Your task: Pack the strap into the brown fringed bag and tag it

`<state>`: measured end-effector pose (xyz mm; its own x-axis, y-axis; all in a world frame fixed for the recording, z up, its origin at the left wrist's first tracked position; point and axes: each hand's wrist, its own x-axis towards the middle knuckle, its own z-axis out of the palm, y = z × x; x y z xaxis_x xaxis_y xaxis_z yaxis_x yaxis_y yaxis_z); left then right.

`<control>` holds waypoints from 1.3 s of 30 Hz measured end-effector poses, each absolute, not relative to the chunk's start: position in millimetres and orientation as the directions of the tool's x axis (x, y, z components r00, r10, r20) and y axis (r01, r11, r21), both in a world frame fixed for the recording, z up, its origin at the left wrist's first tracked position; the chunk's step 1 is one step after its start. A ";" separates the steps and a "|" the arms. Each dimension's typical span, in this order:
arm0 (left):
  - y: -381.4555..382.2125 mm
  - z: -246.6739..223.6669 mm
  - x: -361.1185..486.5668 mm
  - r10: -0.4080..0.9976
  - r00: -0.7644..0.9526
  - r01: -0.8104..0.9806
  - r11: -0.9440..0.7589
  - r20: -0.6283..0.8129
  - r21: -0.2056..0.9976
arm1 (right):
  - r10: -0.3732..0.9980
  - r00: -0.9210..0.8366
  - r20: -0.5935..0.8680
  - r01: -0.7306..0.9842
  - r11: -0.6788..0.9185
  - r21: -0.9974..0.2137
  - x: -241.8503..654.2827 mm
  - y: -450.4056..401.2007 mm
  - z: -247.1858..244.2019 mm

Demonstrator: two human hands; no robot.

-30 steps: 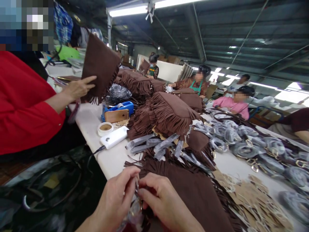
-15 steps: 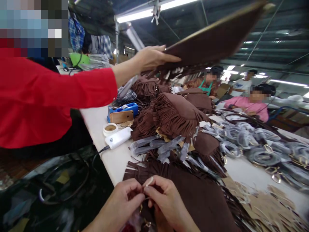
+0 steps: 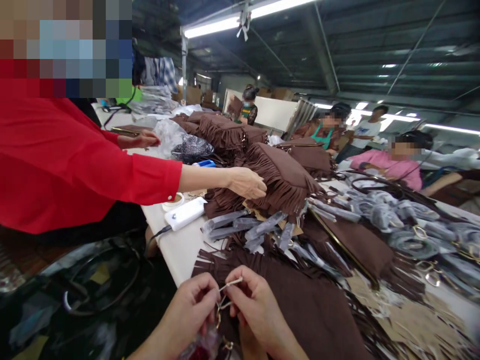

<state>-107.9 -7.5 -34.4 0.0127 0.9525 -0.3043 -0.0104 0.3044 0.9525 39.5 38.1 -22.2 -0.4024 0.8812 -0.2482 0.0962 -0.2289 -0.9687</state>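
Between the fingertips of my left hand [image 3: 195,305] and my right hand [image 3: 255,305] a thin pale cord [image 3: 226,287] is stretched, its end sticking out above my right thumb. Both hands are closed in a pinch on it. Just below hangs a small gold metal clasp [image 3: 218,319], with some clear plastic wrap [image 3: 205,345] under my left hand. Beneath my hands lies a dark brown fringed bag [image 3: 307,305], flat on the table. A brown tag-like piece [image 3: 252,340] shows under my right wrist.
A co-worker in a red shirt [image 3: 93,175] reaches across from the left toward piled brown fringed bags [image 3: 277,175]. Coiled straps in plastic [image 3: 408,240] and tan paper tags [image 3: 416,320] lie right. A white power bank [image 3: 184,214] sits near the table's left edge [image 3: 170,257].
The cord between my fingers shows more, as my fingertips have moved slightly apart. The co-worker has put a brown bag down at the right and drawn the arm back over the pile.
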 end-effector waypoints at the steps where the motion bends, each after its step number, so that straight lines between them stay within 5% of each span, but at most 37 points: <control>1: -7.0 -33.2 -108.1 0.940 0.039 -0.072 0.342 -0.340 0.937 | 0.869 -0.414 -0.271 0.057 -0.272 -0.961 41.2 39.8 -23.0; 7: -5.7 -20.9 -115.1 0.858 0.259 -0.507 0.511 -0.443 0.694 | 0.736 -0.604 -0.305 -0.309 -0.569 -0.762 59.7 48.0 -21.5; 12: -7.2 -23.2 -121.4 0.884 0.238 -0.695 0.444 -0.402 0.566 | 0.701 -0.663 -0.264 -0.405 -0.632 -0.661 67.3 48.4 -19.9; 18: -6.5 -32.2 -123.6 0.936 0.202 -0.797 0.328 -0.288 0.508 | 0.786 -0.552 -0.278 -0.342 -0.518 -0.784 58.0 45.3 -25.1; 23: -7.2 -34.4 -121.8 0.939 0.113 -0.787 0.285 -0.326 0.547 | 0.880 -0.402 -0.253 -0.174 -0.345 -0.922 45.5 40.7 -23.9; 30: -12.0 -34.5 -121.5 0.927 -0.052 -0.559 0.280 -0.371 0.780 | 0.905 -0.409 -0.120 0.141 -0.067 -0.988 43.7 38.9 -28.0; 34: -8.2 -30.7 -124.3 0.984 -0.086 -0.164 0.139 -0.155 0.977 | 0.890 -0.445 -0.102 0.160 -0.033 -0.987 44.6 38.3 -30.4; 39: -6.3 -18.4 -144.0 0.988 -0.152 0.171 0.046 -0.020 0.984 | 0.902 -0.419 -0.107 0.162 -0.042 -0.986 43.4 39.5 -32.1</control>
